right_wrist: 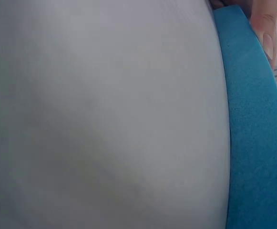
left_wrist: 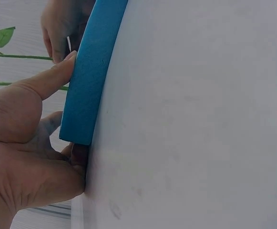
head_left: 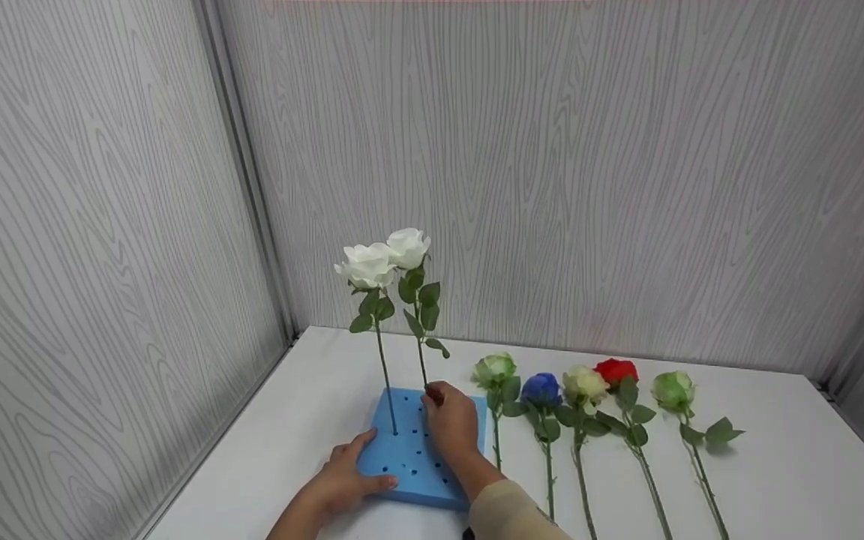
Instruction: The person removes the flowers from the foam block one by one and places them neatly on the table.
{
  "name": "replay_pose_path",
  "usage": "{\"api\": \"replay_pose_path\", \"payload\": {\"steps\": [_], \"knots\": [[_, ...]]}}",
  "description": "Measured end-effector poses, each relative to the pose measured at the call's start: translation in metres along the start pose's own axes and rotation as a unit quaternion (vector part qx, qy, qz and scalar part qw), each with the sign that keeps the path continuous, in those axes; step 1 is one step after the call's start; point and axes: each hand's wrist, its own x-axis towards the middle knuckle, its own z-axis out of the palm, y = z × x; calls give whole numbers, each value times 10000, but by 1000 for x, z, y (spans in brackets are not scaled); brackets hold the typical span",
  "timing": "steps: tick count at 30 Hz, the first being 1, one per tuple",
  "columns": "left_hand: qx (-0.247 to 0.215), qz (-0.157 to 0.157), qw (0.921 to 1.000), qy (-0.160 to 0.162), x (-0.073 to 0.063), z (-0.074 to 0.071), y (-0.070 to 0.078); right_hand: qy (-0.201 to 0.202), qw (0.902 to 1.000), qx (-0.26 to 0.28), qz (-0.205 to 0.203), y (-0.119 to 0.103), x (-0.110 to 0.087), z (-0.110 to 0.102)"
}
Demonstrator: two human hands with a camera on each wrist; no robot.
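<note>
A blue foam block (head_left: 383,451) dotted with small holes lies on the white table. Its near left corner is held by my left hand (head_left: 338,476), thumb over the front edge and fingers along the left side. One white rose (head_left: 367,267) stands upright with its stem in a hole on the block's left part. My right hand (head_left: 453,426) pinches the lower stem of a second white rose (head_left: 408,248) above the far part of the block. The fingers hide that stem's lower end. In the right wrist view, mainly the block's side (right_wrist: 255,124) shows.
Right of the block, several roses lie in a row: a pale green one (head_left: 494,370), a blue one (head_left: 541,390), a cream one (head_left: 585,385), a red one (head_left: 616,371) and another green one (head_left: 673,391). Grey wood-patterned panels (head_left: 552,165) enclose the table.
</note>
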Motion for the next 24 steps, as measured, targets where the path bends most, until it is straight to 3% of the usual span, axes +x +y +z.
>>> {"api": "replay_pose_path", "payload": {"steps": [9,18,24], "knots": [[32,19,10000,24,-1,1,-1,-42,9996,-21,263,-1,0,-2],[332,82,9994,90,3,0,-3,192,9991,368,-99,1,0,-3],[251,-44,9997,59,4,0,-4,321,9974,642,-61,3,1,-5]]}}
